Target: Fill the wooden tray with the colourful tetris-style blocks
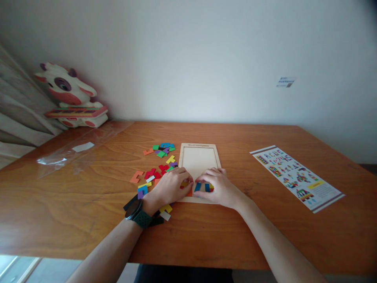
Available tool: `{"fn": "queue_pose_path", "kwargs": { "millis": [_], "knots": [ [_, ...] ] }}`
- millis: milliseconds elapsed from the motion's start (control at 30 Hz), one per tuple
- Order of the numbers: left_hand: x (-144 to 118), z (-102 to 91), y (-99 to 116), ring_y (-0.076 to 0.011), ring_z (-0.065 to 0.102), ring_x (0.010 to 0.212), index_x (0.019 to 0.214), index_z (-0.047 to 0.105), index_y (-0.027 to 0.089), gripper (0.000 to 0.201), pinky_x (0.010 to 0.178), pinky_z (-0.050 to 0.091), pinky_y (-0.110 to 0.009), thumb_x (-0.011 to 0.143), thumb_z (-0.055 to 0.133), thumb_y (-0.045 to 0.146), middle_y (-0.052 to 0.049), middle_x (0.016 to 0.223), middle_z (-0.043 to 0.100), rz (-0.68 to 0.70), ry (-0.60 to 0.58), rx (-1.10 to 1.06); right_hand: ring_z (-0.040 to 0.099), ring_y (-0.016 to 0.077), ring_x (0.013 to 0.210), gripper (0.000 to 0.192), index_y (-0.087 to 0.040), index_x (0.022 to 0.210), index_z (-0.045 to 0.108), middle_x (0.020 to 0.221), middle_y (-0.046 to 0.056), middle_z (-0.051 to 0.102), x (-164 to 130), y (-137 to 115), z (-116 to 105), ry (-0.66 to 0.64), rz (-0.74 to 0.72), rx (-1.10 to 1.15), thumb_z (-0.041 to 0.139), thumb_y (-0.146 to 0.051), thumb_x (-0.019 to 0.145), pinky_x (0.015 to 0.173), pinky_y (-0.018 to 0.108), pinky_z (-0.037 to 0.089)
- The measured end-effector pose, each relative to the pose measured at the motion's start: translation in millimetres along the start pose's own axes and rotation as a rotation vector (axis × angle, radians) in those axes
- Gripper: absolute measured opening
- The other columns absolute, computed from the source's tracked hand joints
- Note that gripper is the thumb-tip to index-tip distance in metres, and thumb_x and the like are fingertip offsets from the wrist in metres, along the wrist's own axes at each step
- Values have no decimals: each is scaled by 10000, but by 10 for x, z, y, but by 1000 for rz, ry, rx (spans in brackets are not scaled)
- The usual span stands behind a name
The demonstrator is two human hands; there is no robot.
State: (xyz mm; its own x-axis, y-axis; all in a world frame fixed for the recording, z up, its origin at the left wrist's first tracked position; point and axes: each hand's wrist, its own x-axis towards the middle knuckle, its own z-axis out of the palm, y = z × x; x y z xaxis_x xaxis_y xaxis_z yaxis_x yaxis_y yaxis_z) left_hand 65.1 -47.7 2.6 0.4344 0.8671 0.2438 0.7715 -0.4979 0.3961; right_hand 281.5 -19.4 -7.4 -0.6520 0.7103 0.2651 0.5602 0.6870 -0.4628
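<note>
A wooden puzzle board [180,157] with a raised frame lies on the table in front of me. Over its lower left part, my left hand [174,183] has its fingers curled down at an orange puzzle piece [189,192]. Across from it, my right hand [219,185] rests over the lower right, thumb and fingers around a blue puzzle piece [207,188]. Another blue puzzle piece [197,187] lies between the hands, and a bit of yellow shows under the right fingers. Whether either hand grips its piece or only presses it is partly hidden.
Loose coloured puzzle pieces [150,173] are scattered left of the board, some under my left wrist. A printed pattern sheet [297,177] lies on the right. A clear plastic bag [67,157] and a cow-shaped toy keyboard [75,98] are at the left, by the wall.
</note>
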Motion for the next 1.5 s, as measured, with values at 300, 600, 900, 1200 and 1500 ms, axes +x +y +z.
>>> {"fn": "queue_pose_path", "kwargs": {
  "millis": [300, 600, 900, 1200, 1500],
  "knots": [
    [-2, -21, 18, -185, 636, 814, 908, 700, 186, 111, 736, 492, -285, 899, 592, 213, -51, 867, 679, -5, -1, 6, 644, 218, 1016, 209, -249, 994, 705, 1013, 22, 755, 13, -4, 1, -3, -16, 22, 767, -394, 858, 920, 397, 361],
    [9, -27, 30, -187, 638, 825, 960, 686, 189, 147, 746, 489, -288, 931, 544, 214, -57, 888, 683, -17, -13, 17, 657, 220, 1008, 176, -252, 1050, 676, 1030, 32, 761, 17, -15, 26, 24, -31, 91, 728, -326, 899, 934, 404, 378],
    [-3, -32, 25, -192, 642, 857, 922, 708, 185, 255, 769, 493, -290, 994, 497, 308, -65, 894, 671, 14, -12, 27, 658, 199, 1010, 250, -270, 1180, 641, 1070, 31, 745, 21, 26, -13, 115, 18, 97, 462, -189, 1025, 919, 396, 383],
    [8, -53, 38, -183, 644, 836, 897, 720, 193, 262, 755, 494, -280, 991, 514, 326, -64, 878, 673, 16, -8, -16, 684, 208, 912, 212, -251, 1108, 657, 1060, 49, 736, 25, 148, 14, 259, 113, 22, 490, -190, 993, 892, 408, 395],
    [14, -77, 13, -164, 637, 797, 957, 697, 206, 206, 727, 489, -266, 977, 522, 313, -43, 855, 678, -32, 56, -56, 682, 210, 871, 159, -233, 1034, 665, 1022, 52, 738, 24, 218, 60, 283, 167, 1, 517, -223, 976, 891, 410, 416]
  ]
}}
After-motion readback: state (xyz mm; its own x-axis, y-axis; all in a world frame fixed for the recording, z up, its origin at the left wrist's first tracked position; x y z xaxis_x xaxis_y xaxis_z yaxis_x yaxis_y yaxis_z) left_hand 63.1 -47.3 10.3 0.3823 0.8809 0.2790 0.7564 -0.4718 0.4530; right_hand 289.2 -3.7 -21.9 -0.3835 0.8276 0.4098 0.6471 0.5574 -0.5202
